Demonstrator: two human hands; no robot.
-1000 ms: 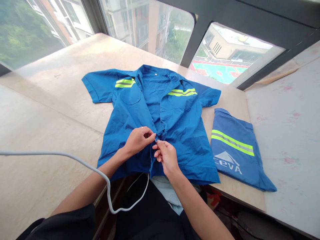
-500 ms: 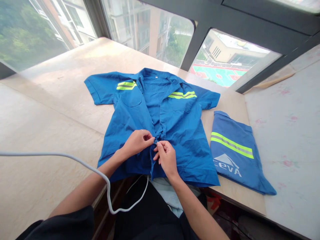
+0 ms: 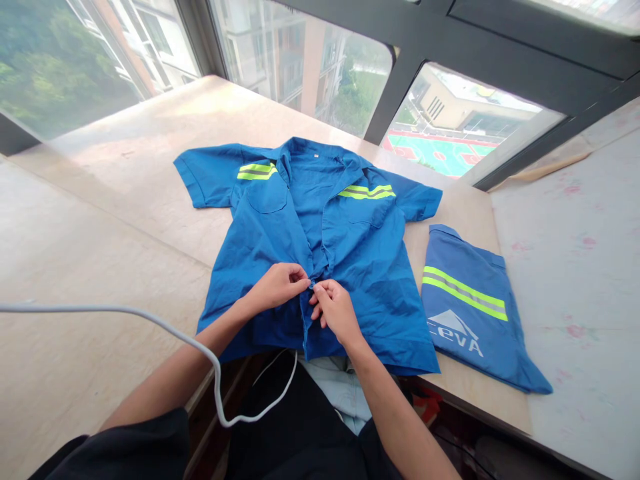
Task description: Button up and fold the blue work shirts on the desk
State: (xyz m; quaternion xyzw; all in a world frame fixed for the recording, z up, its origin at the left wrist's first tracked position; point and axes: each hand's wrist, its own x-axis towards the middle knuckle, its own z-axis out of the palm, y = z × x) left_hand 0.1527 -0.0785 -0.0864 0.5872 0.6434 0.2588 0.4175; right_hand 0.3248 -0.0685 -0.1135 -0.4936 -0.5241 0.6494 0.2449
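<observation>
A blue short-sleeved work shirt (image 3: pixel 370 267) with yellow-green reflective strips on its chest lies face up, collar away from me. Its front is parted at the top, and the two front edges come together low on the body. There my left hand (image 3: pixel 283 285) pinches the cloth of the front edge between thumb and fingertips. My right hand (image 3: pixel 336 307) pinches the same spot from the other side, its lower fingers curled beneath. The fingertips nearly touch; whether a button sits between them is too small to make out.
A folded blue garment (image 3: pixel 465 313) with a reflective strip and white lettering lies to the right on the pale sill top (image 3: pixel 115 200). A white cable (image 3: pixel 125 309) loops in front of my left forearm. Windows stand behind, a flowered wall (image 3: pixel 575 267) at right.
Both hands stay at the shirt's front edge with only slight finger movement. The whole view has shifted a little; the shirt and the folded garment lie as before.
</observation>
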